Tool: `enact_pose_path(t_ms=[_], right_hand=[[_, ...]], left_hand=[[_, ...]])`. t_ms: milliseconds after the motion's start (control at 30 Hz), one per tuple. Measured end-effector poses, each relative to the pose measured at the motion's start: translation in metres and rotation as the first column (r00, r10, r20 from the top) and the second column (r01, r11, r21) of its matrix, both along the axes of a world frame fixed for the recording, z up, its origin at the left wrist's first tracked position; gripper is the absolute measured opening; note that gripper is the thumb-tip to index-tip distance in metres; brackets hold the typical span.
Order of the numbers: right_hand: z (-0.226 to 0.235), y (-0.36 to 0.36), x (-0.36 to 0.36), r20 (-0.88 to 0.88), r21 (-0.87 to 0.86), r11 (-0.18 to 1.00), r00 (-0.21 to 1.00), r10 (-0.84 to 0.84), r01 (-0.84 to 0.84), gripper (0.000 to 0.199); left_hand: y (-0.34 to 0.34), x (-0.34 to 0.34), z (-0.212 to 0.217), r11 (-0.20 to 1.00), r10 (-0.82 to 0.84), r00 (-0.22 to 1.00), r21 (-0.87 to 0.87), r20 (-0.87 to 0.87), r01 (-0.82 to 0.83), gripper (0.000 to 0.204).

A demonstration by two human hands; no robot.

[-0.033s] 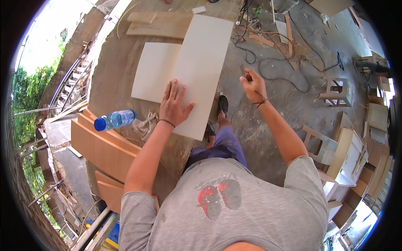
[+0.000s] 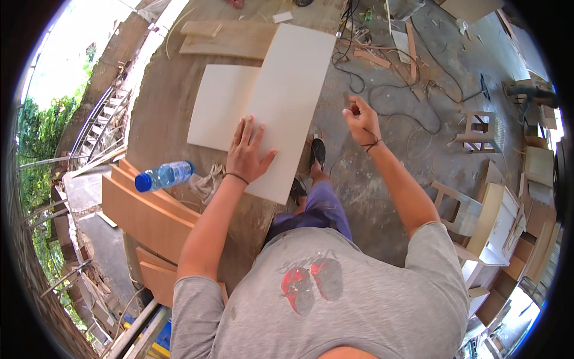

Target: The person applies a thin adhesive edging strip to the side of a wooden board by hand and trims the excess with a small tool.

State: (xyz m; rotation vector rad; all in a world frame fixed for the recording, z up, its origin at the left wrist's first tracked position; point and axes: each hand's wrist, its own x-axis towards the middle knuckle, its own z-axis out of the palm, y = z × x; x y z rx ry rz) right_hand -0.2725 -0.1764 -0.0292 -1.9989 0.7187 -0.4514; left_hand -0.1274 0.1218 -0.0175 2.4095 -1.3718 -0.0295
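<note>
A long white board (image 2: 298,78) lies tilted across the work table, partly over or against a second, shorter white panel (image 2: 222,99). My left hand (image 2: 248,152) rests flat on the long board near its left edge, fingers spread. Out past the board's right edge, my right hand (image 2: 362,122) is raised above the floor with its fingers pinched. A small, thin dark piece (image 2: 346,99) sticks out of that pinch; its kind is too blurred to make out.
On the table (image 2: 158,113) are pale wooden planks (image 2: 230,39), a rag (image 2: 208,184) and a water bottle (image 2: 164,176) beside curved brown wooden pieces (image 2: 146,206). Black cables (image 2: 394,110) and wood scraps cross the floor. A small wooden stool frame (image 2: 480,131) and cabinet parts (image 2: 493,224) stand right.
The boards and bottle appear very slightly lower in the picture. Both hands keep the same pose.
</note>
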Motion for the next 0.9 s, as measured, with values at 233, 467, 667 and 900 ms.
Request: enact_pose_path(t_ms=[233,467,667,900], right_hand=[[-0.028,-0.125,0.1,0.01,-0.512,0.858,0.998,0.064,-0.05,0.031],[-0.023,-0.149,0.146,-0.074,-0.679,0.723,0.992,0.105,-0.127,0.032],[-0.014,-0.112,0.125,-0.213,-0.69,0.662,0.956,0.2,-0.292,0.031],[-0.013,0.049,0.03,-0.195,-0.515,0.685,0.848,0.493,-0.516,0.04]], left_hand=[[-0.012,0.015,0.001,0.999,0.001,0.999,0.035,-0.052,0.0,0.061],[-0.013,0.019,0.003,0.999,-0.005,0.997,0.041,-0.079,0.008,0.061],[-0.012,0.018,0.003,0.998,-0.004,0.998,0.058,-0.063,0.008,0.059],[-0.013,0.015,0.001,0.997,0.034,0.998,0.072,-0.051,-0.031,0.058]])
